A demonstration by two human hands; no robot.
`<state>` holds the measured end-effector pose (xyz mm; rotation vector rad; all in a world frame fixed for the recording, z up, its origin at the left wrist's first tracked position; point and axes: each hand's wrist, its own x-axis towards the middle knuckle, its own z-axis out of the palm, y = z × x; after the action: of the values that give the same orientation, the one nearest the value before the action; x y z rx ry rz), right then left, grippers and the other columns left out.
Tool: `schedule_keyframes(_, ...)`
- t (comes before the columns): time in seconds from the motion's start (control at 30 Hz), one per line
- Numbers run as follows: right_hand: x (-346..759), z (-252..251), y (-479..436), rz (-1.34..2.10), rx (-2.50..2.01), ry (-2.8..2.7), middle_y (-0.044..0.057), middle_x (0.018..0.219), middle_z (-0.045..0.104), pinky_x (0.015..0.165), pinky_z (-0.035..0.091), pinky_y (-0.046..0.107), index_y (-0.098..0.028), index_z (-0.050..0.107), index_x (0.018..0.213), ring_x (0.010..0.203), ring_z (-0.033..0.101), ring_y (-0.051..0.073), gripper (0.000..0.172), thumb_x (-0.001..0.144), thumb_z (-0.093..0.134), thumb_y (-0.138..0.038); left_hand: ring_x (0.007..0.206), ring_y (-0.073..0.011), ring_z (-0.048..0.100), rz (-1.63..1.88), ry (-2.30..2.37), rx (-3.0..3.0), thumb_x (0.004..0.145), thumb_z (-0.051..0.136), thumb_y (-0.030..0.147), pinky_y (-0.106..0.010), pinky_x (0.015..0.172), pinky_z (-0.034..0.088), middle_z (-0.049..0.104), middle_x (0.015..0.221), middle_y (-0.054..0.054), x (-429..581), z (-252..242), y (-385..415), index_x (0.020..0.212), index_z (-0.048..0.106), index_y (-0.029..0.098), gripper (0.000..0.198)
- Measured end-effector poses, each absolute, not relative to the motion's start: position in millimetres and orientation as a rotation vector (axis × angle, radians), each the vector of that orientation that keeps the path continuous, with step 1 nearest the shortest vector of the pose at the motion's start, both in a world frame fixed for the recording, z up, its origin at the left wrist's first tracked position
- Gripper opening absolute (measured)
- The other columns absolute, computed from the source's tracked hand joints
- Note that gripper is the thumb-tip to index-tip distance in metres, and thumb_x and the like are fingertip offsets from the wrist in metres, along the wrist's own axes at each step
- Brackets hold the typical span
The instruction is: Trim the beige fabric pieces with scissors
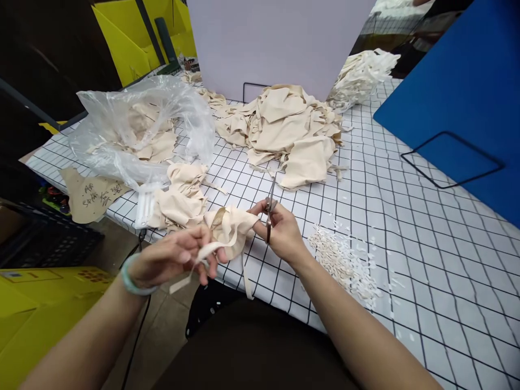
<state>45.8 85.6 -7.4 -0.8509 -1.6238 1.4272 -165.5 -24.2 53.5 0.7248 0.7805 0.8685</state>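
Near the front edge of the table, a beige cloth piece [239,223] with long narrow straps stretches between my two hands. My right hand [284,233] grips small scissors [269,211], blades pointing away from me, while its thumb and fingers also pinch the cloth's right end. My left hand [179,254] has its fingers curled around a cloth strap [211,248], whose loose end hangs below them. Another strap [246,276] dangles over the table edge. Just beyond my left hand lies a small heap of similar beige pieces [179,200].
A larger beige cloth pile [292,119] lies before a pale upright panel [276,43]. At left sits a clear plastic bag [187,119] holding cloth. Small pale scraps [345,265] cover the checked table right of my hand. A blue panel [459,108] stands at right.
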Motion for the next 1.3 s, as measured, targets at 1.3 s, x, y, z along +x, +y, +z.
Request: schedule_keyframes(1.3,79.8,-25.8,15.4,1.404,-1.068,-1.466,-0.003,0.071,0.055,0.062,0.046,0.026,-0.022,0.054,0.078,0.064,0.054,0.013,0.017,0.083,0.067,-0.032,0.107,-0.0217,0.054,1.213,1.135,1.447,0.100,0.051,0.030,-0.035,0.092,0.049,0.053,0.109,-0.010,-65.9,38.1,1.1,0.088,0.071,0.017,0.027)
